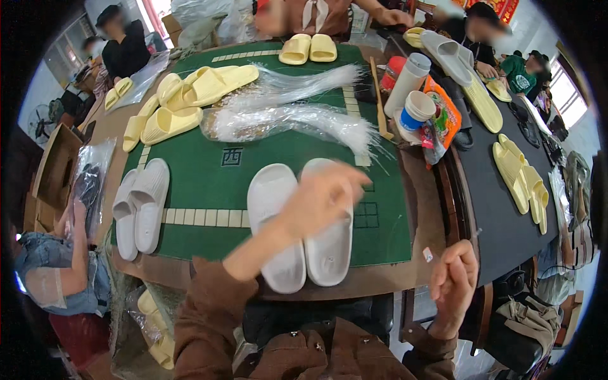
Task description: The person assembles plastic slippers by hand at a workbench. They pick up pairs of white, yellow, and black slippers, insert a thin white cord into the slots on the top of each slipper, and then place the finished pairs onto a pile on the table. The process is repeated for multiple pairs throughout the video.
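A pair of light grey slippers lies side by side in front of me: the left slipper [272, 190] and the right slipper [327, 256], soles down, toes away. My left hand [326, 196] reaches across them over the right slipper's upper part. It is smeared by motion, so its grip is not readable and whether it touches the slipper is unclear. Off the table's right front corner, my right hand [455, 282] is raised with its fingers curled in; what they hold, if anything, is hidden. Just beyond it a small white and red piece [427, 254] shows at the table edge.
Another grey pair [149, 206] lies left on the green mat [209, 244]. Yellow slippers [171, 125] and bundles of clear plastic strands [285, 123] lie farther back. A white cup [418, 106] and bottle [408, 79] stand back right. Other people work around the tables.
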Motion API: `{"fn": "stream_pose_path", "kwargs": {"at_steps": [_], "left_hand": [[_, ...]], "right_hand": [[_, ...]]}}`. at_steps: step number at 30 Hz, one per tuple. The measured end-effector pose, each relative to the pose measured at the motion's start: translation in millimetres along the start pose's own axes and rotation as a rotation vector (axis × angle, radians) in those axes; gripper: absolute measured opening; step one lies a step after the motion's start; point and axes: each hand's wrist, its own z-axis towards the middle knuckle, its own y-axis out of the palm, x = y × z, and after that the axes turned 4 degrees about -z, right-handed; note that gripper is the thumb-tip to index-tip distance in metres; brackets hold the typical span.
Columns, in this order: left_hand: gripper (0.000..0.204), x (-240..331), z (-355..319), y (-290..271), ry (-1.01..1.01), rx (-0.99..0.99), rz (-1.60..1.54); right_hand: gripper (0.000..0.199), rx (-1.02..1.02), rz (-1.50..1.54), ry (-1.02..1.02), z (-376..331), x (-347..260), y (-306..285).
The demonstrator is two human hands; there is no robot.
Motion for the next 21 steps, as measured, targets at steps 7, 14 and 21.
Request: {"fn": "stream_pose_path", "kwargs": {"at_steps": [7,14,21], "left_hand": [[0.031,49.4,-85.4,59.5,-0.276,-0.32,-0.463],[0.015,43.4,-137.6,25.8,-0.02,0.074,0.115],[0.01,23.1,-166.8,4.1,-0.048,0.138,0.359]], "right_hand": [[0.013,-0.074,0.05,-0.149,3.7,4.1,56.0],[0.014,0.056,0.5,-0.404,-13.7,-23.7,-11.6],[0.024,0.268,-0.344,-0.018,-11.6,18.6,-2.1]]}}
